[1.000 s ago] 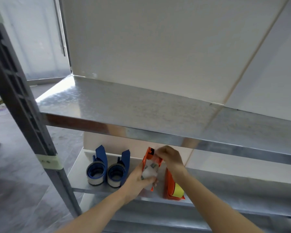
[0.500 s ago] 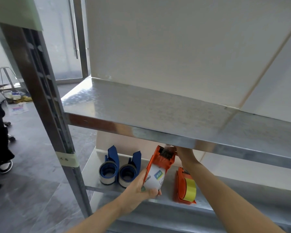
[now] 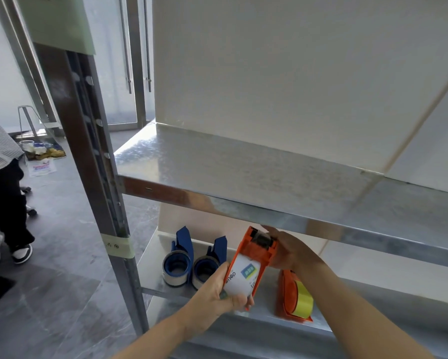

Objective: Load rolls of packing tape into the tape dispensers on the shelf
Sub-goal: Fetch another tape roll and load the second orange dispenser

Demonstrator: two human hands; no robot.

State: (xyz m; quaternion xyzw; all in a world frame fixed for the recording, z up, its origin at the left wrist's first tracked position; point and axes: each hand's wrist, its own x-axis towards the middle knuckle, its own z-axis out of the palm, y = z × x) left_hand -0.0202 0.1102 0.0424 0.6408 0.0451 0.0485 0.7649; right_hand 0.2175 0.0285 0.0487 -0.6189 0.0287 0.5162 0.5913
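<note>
I hold an orange tape dispenser [image 3: 254,257] with a white-labelled roll in it, just in front of the lower shelf [image 3: 153,265]. My left hand [image 3: 217,294] grips its lower end around the roll. My right hand [image 3: 287,251] holds its upper end by the black roller and cutter. A second orange dispenser [image 3: 286,299] with a yellow tape roll [image 3: 303,299] lies on the shelf under my right wrist. Two blue dispensers [image 3: 179,260] [image 3: 208,265] with rolls stand side by side at the shelf's left.
A bare metal upper shelf [image 3: 243,174] juts out right above my hands. The rack's upright post [image 3: 101,190] stands at left. A person's legs [image 3: 7,211] and clutter on the floor [image 3: 40,154] are at far left.
The view has shifted left and closer. The orange dispenser has tilted so its cutter end points up and right, and my right hand has moved onto that end.
</note>
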